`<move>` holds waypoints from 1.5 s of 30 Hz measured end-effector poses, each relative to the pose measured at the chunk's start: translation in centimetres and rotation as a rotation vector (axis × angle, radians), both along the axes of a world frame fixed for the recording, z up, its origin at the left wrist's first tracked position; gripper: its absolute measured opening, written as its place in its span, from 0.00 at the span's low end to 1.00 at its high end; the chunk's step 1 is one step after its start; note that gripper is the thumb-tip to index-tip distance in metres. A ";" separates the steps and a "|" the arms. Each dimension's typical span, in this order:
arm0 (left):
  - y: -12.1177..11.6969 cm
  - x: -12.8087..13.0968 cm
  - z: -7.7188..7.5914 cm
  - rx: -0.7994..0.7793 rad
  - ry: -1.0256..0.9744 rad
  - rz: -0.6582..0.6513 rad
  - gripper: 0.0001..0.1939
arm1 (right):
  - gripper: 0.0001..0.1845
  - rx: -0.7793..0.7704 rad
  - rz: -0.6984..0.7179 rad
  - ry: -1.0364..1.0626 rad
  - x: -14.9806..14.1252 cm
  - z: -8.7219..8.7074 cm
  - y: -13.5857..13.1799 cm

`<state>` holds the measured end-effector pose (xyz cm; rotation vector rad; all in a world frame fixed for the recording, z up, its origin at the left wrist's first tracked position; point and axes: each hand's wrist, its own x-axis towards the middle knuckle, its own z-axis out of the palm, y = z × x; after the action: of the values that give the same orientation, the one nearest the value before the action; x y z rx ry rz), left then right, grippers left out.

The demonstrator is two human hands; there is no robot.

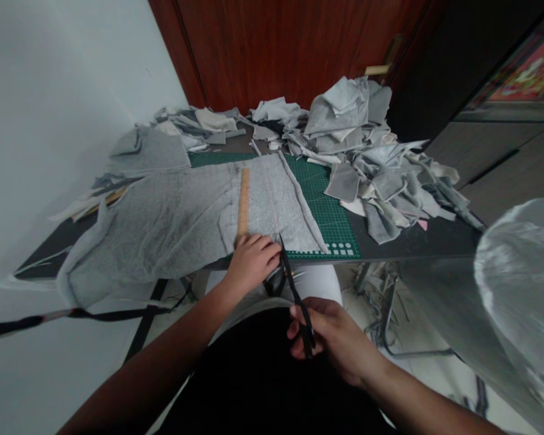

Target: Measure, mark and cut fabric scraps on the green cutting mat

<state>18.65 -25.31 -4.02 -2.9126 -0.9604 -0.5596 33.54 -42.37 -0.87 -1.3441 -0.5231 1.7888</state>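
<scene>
The mat (pixel 315 181) lies on the worktop (pixel 419 244). The cloth (pixel 176 211) lies on it and past its left side, with the ruler (pixel 243 202) on top. Right of the ruler, the scissors (pixel 292 284) meet the cloth's near edge. Scraps (pixel 340 115) lie behind and to the right

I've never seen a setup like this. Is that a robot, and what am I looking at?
No robot here: these are a person's two bare hands. There is a single picture, taken by a camera worn on the person's head, looking forward and down.

On the dark table lies a green cutting mat, partly covered by a large gray cloth. A wooden ruler lies on the cloth, and piles of fabric scraps sit around the back and sides.

The left hand rests on the cloth by the ruler's near end. The right hand holds black scissors, their tips at the cloth's near edge.
</scene>
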 end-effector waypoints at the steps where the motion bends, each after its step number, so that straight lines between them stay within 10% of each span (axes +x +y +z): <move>1: 0.0 0.0 0.0 0.002 -0.002 0.000 0.05 | 0.32 -0.001 -0.002 0.001 0.0 -0.1 0.0; 45: 0.3 0.1 -0.3 -0.101 -0.072 0.000 0.03 | 0.35 0.047 0.027 -0.179 0.3 -0.9 3.2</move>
<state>18.73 -25.06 -4.29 -2.9997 -1.0255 -0.6391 33.86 -39.21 -1.80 -1.4786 -0.6783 1.6762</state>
